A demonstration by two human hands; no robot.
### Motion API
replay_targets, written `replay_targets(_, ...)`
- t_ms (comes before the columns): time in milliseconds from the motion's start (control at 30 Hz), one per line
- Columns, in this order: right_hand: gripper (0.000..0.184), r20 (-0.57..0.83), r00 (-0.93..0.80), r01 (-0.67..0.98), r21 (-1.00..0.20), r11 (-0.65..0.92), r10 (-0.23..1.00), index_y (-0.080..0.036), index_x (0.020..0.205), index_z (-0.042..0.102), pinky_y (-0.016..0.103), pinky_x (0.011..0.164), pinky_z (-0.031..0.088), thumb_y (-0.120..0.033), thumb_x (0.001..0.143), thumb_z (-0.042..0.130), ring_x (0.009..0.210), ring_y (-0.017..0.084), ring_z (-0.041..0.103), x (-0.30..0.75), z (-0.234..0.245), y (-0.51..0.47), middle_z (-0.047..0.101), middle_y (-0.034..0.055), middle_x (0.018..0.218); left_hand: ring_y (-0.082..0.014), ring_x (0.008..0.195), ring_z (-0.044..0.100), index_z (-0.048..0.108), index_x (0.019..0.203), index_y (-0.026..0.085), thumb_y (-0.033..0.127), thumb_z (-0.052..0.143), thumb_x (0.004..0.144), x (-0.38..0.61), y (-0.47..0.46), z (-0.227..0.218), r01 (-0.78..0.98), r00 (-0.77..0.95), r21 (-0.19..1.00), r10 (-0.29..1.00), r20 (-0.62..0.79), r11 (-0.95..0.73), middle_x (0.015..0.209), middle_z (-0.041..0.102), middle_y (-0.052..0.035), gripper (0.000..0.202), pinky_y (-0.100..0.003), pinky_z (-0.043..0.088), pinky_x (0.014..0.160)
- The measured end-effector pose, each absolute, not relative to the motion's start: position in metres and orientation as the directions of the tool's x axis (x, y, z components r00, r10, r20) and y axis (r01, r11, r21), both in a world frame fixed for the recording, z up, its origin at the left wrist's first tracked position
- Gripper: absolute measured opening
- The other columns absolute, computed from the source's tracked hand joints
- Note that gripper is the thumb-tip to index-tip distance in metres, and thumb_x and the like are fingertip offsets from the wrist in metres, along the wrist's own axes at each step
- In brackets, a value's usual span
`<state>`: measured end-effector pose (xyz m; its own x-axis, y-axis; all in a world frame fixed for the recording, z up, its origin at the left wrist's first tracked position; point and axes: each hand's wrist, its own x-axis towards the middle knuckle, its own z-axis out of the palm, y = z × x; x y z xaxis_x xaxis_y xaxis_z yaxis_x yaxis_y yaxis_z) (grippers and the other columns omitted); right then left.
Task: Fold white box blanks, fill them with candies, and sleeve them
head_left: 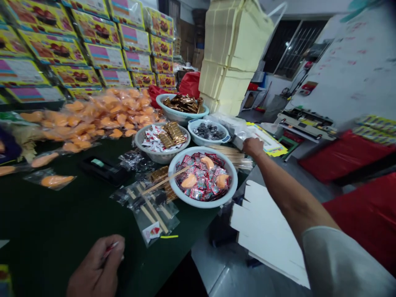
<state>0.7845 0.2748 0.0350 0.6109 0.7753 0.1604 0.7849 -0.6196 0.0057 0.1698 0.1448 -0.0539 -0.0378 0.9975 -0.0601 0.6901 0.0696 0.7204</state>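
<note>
The left hand (95, 266) was closed in a pinch on a small red-and-white item (110, 249) (exact kind indeterminate) above the green-topped table (46, 214), while the right hand (253, 147), grip state not determinable, was at a clear plastic packet (241, 134) beyond the white basin (201, 205) of red sachets (198, 183).
</note>
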Motion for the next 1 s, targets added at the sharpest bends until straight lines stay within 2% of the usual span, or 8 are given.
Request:
replay_targets(167,0.035,0.193,0.618,0.780,-0.029,-0.625,0.762,-0.007,0.118,0.076,0.054,0.110,0.037,-0.023,0.097,0.054,0.127,0.039,0.058,0.792,0.031,0.281,0.069,0.0278,0.127,-0.0163,0.056,0.052,0.048,0.066,0.024,0.063,0.055,0.098,0.220,0.144,0.005,0.764,0.163,0.584,0.958,0.236,-0.274,0.058,0.049,0.0040,0.050,-0.032,0.041,0.064)
replay_targets(300,0.032,0.235,0.633,0.771,-0.100,-0.629,0.738,-0.008,0.115,0.078,0.052,0.109,0.038,-0.026,0.096,0.059,0.124,0.038,0.061,0.795,0.036,0.281,0.072,0.0260,0.122,-0.0174,0.065,0.060,0.055,0.072,0.023,0.048,0.055,0.100,0.278,0.168,0.050,0.671,0.460,0.480,0.825,0.329,-0.566,0.068,0.061,0.0009,0.037,-0.032,0.045,0.070)
replay_targets(367,0.030,0.260,0.636,0.769,-0.137,-0.624,0.727,-0.011,0.112,0.080,0.051,0.108,0.040,-0.031,0.098,0.062,0.121,0.035,0.062,0.795,0.040,0.277,0.074,0.0226,0.120,-0.0207,0.083,0.069,0.067,0.092,0.023,0.037,0.056,0.099,0.311,0.183,0.066,0.631,0.605,0.414,0.751,0.266,-0.656,0.091,0.075,-0.0027,0.020,-0.033,0.049,0.079)
replay_targets(433,0.030,0.295,0.640,0.766,-0.174,-0.619,0.709,-0.014,0.112,0.081,0.048,0.107,0.040,-0.034,0.100,0.062,0.118,0.032,0.063,0.794,0.045,0.271,0.076,0.0193,0.117,-0.0269,0.100,0.072,0.074,0.105,0.024,0.032,0.058,0.097,0.344,0.197,0.080,0.629,0.726,0.276,0.676,0.125,-0.727,0.107,0.079,-0.0068,0.019,-0.037,0.052,0.086)
replay_targets(600,0.050,0.424,0.646,0.757,-0.251,-0.603,0.634,-0.004,0.121,0.075,0.042,0.109,0.034,-0.034,0.111,0.036,0.128,0.026,0.057,0.785,0.058,0.253,0.071,0.0175,0.124,-0.0389,0.108,0.073,0.081,0.108,0.021,0.032,0.069,0.088,0.407,0.217,0.091,0.642,0.758,0.053,0.623,-0.192,-0.765,0.103,0.080,-0.0169,0.025,-0.048,0.056,0.092)
replay_targets(767,0.034,0.706,0.507,0.861,-0.389,-0.328,0.495,-0.014,0.109,0.075,0.043,0.106,0.042,-0.037,0.109,0.049,0.115,0.026,0.061,0.736,0.067,0.209,0.073,0.0101,0.110,-0.0425,0.101,0.074,0.083,0.097,0.016,0.028,0.073,0.081,0.427,0.223,0.075,0.643,0.754,0.057,0.618,-0.224,-0.764,0.098,0.079,-0.0223,0.021,-0.050,0.057,0.085)
replay_targets(900,0.034,0.834,0.442,0.887,-0.460,-0.027,0.331,-0.022,0.098,0.073,0.045,0.099,0.050,-0.046,0.109,0.052,0.095,0.023,0.065,0.656,0.059,0.127,0.071,0.0052,0.094,-0.0334,0.098,0.073,0.082,0.089,0.020,0.026,0.068,0.083,0.417,0.224,0.071,0.642,0.766,0.143,0.622,-0.163,-0.754,0.094,0.079,-0.0141,0.016,-0.041,0.054,0.085)
replay_targets(1000,0.010,0.864,0.425,0.878,-0.466,0.110,0.271,-0.031,0.110,0.075,0.046,0.093,0.052,-0.032,0.102,0.068,0.086,0.021,0.069,0.593,0.040,0.061,0.075,0.0012,0.094,-0.0257,0.088,0.070,0.081,0.091,0.021,0.036,0.062,0.090,0.394,0.223,0.074,0.673,0.714,0.314,0.700,-0.037,-0.670,0.087,0.078,-0.0080,0.024,-0.035,0.050,0.078)
